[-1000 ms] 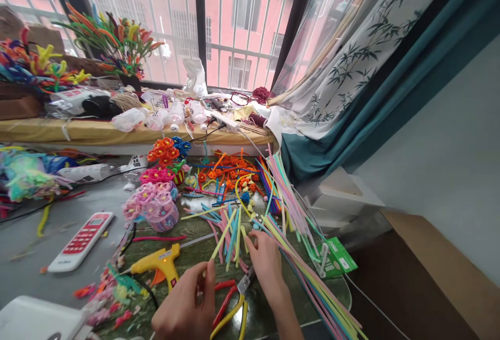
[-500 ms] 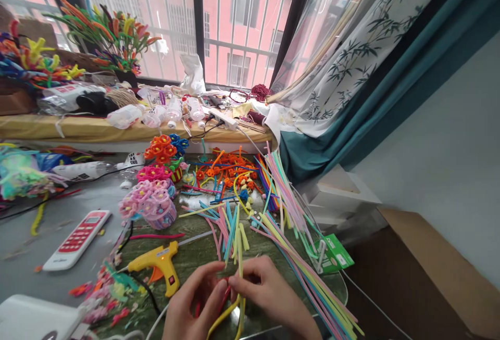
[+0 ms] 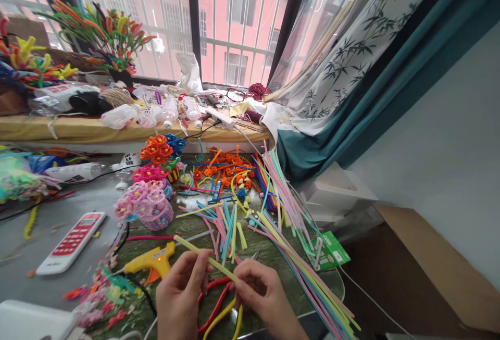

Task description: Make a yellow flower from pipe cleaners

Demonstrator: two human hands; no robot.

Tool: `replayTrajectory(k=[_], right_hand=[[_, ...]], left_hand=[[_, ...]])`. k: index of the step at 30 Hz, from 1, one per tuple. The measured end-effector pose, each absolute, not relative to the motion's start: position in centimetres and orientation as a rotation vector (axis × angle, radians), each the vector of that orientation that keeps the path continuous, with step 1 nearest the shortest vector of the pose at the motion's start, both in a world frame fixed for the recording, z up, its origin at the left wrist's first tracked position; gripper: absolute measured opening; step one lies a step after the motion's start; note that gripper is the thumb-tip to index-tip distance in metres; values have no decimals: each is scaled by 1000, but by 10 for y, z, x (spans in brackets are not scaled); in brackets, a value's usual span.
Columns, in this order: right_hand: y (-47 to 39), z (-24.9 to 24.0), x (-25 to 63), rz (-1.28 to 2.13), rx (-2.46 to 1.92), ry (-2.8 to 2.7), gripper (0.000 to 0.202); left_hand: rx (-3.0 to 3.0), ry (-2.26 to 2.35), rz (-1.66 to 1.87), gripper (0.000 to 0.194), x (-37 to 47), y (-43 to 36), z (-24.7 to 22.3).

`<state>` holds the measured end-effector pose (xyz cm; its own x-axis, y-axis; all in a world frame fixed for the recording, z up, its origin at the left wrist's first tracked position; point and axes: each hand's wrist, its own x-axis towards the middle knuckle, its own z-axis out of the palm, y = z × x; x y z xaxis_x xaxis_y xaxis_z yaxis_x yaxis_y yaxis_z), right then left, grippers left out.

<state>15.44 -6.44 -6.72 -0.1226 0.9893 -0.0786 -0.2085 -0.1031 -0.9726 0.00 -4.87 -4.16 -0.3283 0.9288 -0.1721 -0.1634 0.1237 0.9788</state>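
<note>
A pale yellow pipe cleaner (image 3: 221, 268) slants between my hands, its free end pointing up and left. My left hand (image 3: 182, 288) pinches it between thumb and fingers. At its lower right end, the fingertips of my right hand (image 3: 260, 290) are closed on it. Under and between the hands are a red looped handle (image 3: 214, 306) and a yellow looped handle (image 3: 224, 319), apparently of scissors; a metal tip shows beyond my right fingers. Just ahead lie short cut pink, blue and yellow pipe cleaners (image 3: 230, 230).
A yellow glue gun (image 3: 152, 261) lies left of my hands, near a white remote-like device (image 3: 72, 243). Pipe cleaner flowers (image 3: 150, 202) stand behind it. Long pipe cleaners (image 3: 304, 272) run along the right table edge, by a green card (image 3: 332, 251). Orange pieces (image 3: 222, 168) lie farther back.
The yellow pipe cleaner has turned from upright to slanting left, with both hands now on it. My hands have moved apart, and the red and yellow handles show more fully.
</note>
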Motion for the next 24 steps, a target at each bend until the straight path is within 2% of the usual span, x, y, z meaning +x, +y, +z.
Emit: replayTrajectory(k=[6,12,20,24], right_hand=[[-62,-82,122,1333,-1087,-455,47],[-53,-71,109,1426,-898,-52,47],[-48,-66,110,1453,-876,-288,47],[-44,-58,121,1433,-943,-529,45]], left_hand=[[381,1196,1451,50,14,-45,-46],[297,1068,1414,50,17,-51,-54],[526,897,1219,64,18,-60,-59],[651,917,1109,60,14,-63,-56]])
